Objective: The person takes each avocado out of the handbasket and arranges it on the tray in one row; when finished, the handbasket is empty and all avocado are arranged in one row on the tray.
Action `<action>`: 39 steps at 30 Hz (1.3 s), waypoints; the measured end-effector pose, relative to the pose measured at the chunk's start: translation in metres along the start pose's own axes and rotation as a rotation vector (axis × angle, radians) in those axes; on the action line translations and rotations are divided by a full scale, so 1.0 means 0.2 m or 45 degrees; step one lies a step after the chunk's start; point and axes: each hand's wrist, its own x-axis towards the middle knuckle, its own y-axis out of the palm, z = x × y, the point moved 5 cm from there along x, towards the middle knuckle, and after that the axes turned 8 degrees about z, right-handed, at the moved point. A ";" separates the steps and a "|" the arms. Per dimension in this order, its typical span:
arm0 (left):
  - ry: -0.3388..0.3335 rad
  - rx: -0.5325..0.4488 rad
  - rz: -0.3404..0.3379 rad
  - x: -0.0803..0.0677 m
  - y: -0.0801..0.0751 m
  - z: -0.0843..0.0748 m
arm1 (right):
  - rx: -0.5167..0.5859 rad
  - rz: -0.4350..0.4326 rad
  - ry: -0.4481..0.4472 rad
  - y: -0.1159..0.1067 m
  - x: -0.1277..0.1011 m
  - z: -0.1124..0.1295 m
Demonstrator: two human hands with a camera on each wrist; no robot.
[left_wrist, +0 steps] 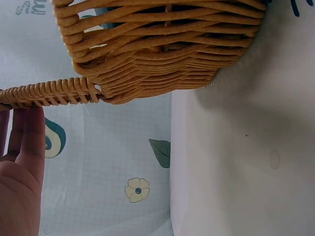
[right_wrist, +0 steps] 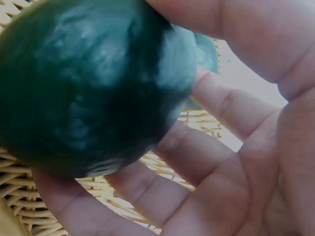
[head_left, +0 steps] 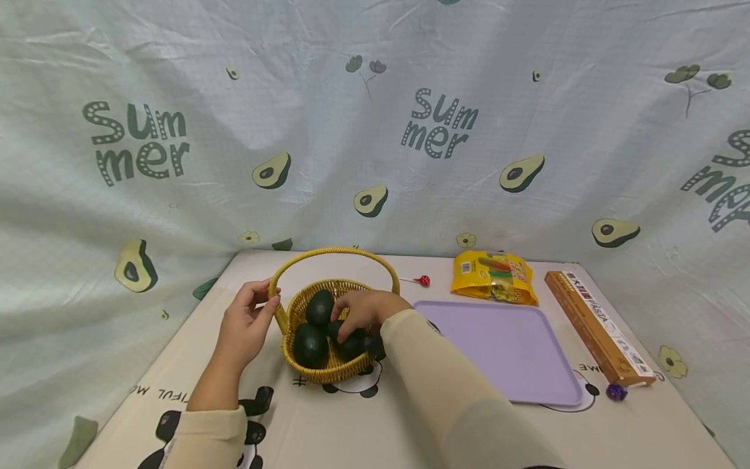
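Basket (head_left: 328,376) holds perhaps three avocados (head_left: 310,346), one in right hand (head_left: 368,307).

This seems a small staged corner: one pale table (head_left: 328,436), closed in at the back and both sides by hanging cloth (head_left: 328,215) with avocado prints (head_left: 271,171) and the word "Summer" (head_left: 439,124); whether a home or a lab is around it, I cannot tell

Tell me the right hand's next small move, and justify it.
Probably lift the gripped dark green fruit straight up: the right hand has its thumb and fingers around it inside the basket, and the left hand holds the handle, which should help keep the basket steady.
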 end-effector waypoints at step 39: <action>0.025 0.009 -0.027 0.01 0.01 0.00 | 0.015 -0.205 -0.332 -0.01 -0.16 0.02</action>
